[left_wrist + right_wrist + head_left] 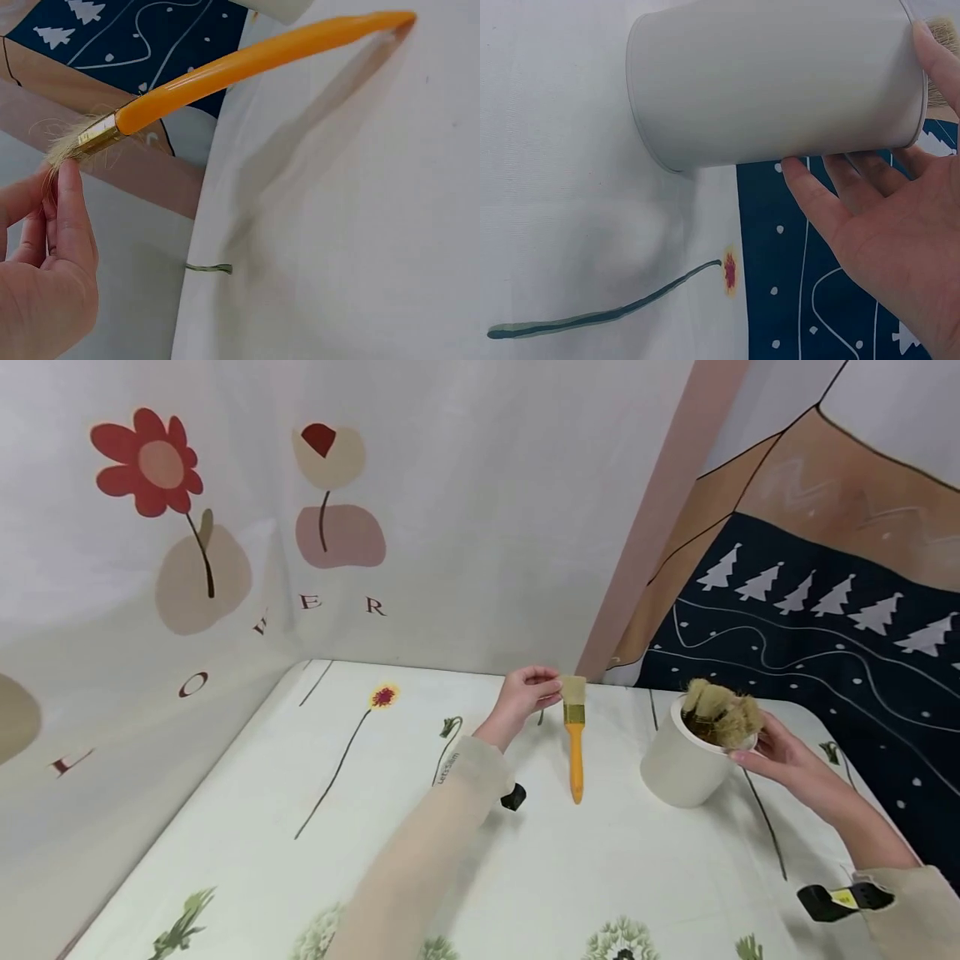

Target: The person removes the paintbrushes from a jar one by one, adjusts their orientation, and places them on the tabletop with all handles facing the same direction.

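Observation:
My left hand (527,693) pinches the bristle end of a paintbrush (575,760) between thumb and fingers. Its orange handle points down towards the white table, and a gold metal band joins it to the pale bristles. In the left wrist view the handle's tip is close to the cloth; whether it touches, I cannot tell. To the right, a white cylindrical container (678,768) tilts slightly, with pale bristle heads (712,710) showing at its mouth. My right hand (889,217) holds it near the rim, the thumb on one side and the fingers against another.
The tabletop (585,868) bears a white cloth printed with flowers. Behind it hangs a pale curtain (480,527) with flower prints and letters. A dark blue cloth (810,652) with white trees hangs at the right. Black straps sit at both wrists.

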Demonstrator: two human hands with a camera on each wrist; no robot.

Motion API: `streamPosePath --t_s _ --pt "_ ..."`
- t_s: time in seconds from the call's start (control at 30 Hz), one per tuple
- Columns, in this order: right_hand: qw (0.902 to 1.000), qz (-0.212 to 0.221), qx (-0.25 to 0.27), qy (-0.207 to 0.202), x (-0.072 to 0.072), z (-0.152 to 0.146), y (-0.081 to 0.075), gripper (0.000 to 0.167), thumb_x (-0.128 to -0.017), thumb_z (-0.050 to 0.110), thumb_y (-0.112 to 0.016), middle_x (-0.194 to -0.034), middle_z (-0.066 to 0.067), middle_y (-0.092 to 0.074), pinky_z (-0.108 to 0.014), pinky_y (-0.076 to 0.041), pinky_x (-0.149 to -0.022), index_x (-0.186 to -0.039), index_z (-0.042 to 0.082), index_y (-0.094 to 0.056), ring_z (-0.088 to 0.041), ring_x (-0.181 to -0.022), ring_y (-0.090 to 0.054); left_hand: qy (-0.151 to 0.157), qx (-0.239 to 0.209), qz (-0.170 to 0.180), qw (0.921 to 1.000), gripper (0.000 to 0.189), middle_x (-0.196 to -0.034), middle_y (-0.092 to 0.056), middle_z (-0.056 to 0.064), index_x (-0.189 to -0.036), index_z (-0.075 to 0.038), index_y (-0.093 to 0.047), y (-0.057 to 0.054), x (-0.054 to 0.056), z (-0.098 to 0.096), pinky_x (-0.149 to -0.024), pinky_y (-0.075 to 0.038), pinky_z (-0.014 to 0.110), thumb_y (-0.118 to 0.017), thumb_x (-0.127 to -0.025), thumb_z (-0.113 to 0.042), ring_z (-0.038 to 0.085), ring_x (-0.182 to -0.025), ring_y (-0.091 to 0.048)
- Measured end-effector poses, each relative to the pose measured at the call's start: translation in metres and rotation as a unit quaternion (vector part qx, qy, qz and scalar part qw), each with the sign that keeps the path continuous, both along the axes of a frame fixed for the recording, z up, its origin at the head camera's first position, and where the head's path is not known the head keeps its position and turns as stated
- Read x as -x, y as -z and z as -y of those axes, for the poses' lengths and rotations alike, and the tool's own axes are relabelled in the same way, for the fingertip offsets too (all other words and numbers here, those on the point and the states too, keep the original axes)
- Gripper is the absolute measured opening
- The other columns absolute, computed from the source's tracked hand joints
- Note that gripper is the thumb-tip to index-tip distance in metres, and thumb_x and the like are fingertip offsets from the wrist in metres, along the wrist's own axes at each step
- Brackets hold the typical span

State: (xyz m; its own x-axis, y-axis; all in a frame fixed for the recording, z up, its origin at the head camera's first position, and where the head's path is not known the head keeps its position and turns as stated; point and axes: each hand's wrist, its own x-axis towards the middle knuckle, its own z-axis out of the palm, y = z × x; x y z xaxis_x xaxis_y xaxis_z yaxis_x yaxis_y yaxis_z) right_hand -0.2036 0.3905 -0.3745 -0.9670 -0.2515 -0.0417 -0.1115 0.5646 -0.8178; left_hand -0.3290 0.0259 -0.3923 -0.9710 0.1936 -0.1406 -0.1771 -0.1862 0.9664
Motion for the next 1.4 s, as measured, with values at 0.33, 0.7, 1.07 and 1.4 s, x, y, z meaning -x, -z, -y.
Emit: streamPosePath --t_s 0.33,0.7,1.07,1.4 --pt "1.0 0.002 0.004 0.003 0.0 0.002 0.0 0.076 -0.106 0.022 -0.05 -0.169 -0.011 -0.001 0.002 -0.035 -0.086 -0.161 0.031 0.003 -0.018 -0.153 -0.012 -0.002 0.04 0.003 0.9992 0.023 -0.093 -0.064 0.005 -0.115 0.004 -0.067 0.022 0.011 -0.008 -0.082 -0.062 0.026 -0.067 -0.093 0.0 0.011 -0.08 -0.066" --pt "0.9999 0.009 0.009 0.005 -0.001 0.004 -0.001 0.078 -0.106 0.022 -0.05 -0.168 -0.019 0.003 0.002 -0.035 -0.085 -0.161 0.028 0.005 -0.045 -0.152 -0.004 -0.003 0.068 0.017 0.9976 0.019 -0.091 -0.064 0.005 -0.11 0.005 -0.068 0.035 0.008 -0.014 -0.081 -0.062 0.026 -0.068 -0.092 0.001 0.009 -0.075 -0.065" --pt "0.9999 0.003 0.015 0.002 -0.001 0.003 -0.002 0.078 -0.106 0.021 -0.049 -0.168 -0.014 0.01 0.004 -0.031 -0.088 -0.16 0.029 0.006 -0.046 -0.152 0.004 -0.002 0.087 0.024 0.9959 0.018 -0.108 -0.07 0.016 -0.11 0.004 -0.069 0.039 0.008 -0.015 -0.082 -0.062 0.026 -0.067 -0.092 0.001 0.013 -0.081 -0.067" --pt "0.9999 0.008 0.015 0.003 -0.001 0.004 -0.001 0.079 -0.106 0.022 -0.048 -0.167 -0.015 0.012 0.005 -0.03 -0.089 -0.16 0.028 0.009 -0.045 -0.152 0.004 -0.005 0.109 0.029 0.9936 0.02 -0.113 -0.072 0.02 -0.113 0.002 -0.07 0.041 0.006 -0.009 -0.088 -0.061 0.031 -0.068 -0.093 -0.002 0.023 -0.095 -0.072"
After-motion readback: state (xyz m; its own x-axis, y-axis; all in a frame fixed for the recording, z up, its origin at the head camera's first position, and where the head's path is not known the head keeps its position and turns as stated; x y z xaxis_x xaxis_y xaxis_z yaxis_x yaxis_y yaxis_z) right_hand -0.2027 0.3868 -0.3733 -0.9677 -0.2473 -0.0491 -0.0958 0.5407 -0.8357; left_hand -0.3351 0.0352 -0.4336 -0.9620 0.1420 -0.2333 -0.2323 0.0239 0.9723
